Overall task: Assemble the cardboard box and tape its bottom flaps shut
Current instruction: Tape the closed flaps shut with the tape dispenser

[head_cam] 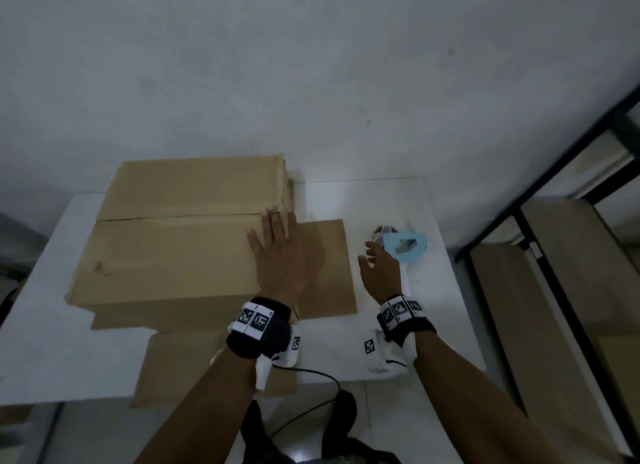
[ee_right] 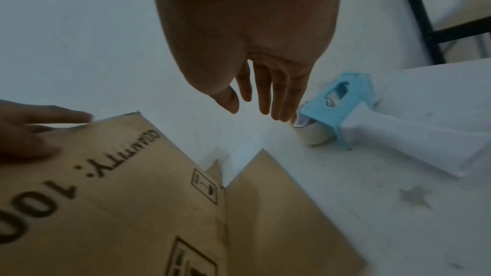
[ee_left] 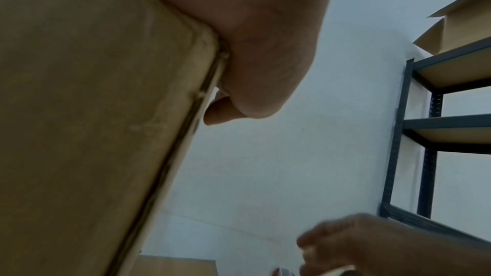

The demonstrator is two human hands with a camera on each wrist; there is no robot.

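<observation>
Left hand point(head_cam: 277, 252) flat on box point(head_cam: 173, 242), right hand point(head_cam: 381, 273) reaching for tape gun point(head_cam: 405, 247).

Box sits left-centre on tabletop point(head_cam: 398, 325), bottom flaps folded, seam untaped. Left fingers straight, pressing; right fingers spread, gripping nothing, tips just beside the gun. Risks: flaps may spring up if the press lifts; one-handed taping could skew off the seam. Count: one box, one tape gun, two hands; perhaps loose cardboard beneath, view unclear.
</observation>
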